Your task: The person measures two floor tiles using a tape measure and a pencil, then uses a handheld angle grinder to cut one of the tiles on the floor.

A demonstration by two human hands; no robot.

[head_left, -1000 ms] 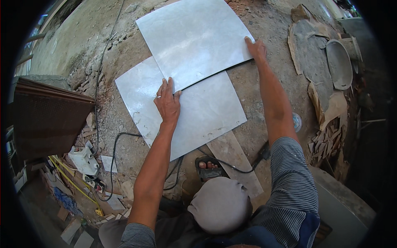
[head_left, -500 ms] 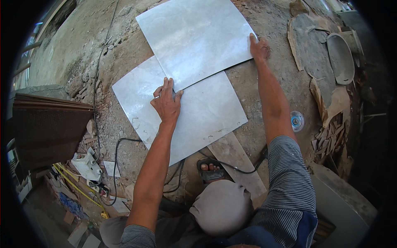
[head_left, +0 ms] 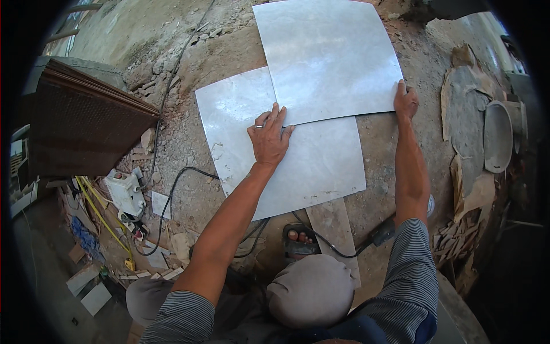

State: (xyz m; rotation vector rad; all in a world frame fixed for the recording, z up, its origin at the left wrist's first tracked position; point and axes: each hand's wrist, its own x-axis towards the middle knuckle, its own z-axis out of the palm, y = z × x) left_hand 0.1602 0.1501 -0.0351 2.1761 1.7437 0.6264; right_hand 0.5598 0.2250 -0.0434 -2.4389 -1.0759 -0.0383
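Two large glossy pale grey tiles lie overlapped on the dusty ground. The upper tile (head_left: 332, 57) covers the back part of the lower tile (head_left: 318, 166). My left hand (head_left: 269, 137), with a ring on one finger, rests at the near left corner of the upper tile, fingers apart across the join of both. My right hand (head_left: 405, 102) grips the upper tile's right edge near its front corner, fingers curled at the rim. My sandaled foot (head_left: 299, 239) shows below the lower tile, beside a narrow worn board (head_left: 332, 218).
Brown panels (head_left: 86, 123) lean at the left. A white electrical box (head_left: 125, 192), black cables (head_left: 182, 178) and a yellow cord (head_left: 103, 212) lie below them. At right are an oval tub (head_left: 496, 137), torn paper (head_left: 464, 86) and tile scraps (head_left: 450, 241). A dark power tool (head_left: 381, 232) lies by my right forearm.
The view has turned, shifting the tiles, hands and surroundings rightward in the picture. Both hands keep about the same places on the tiles.
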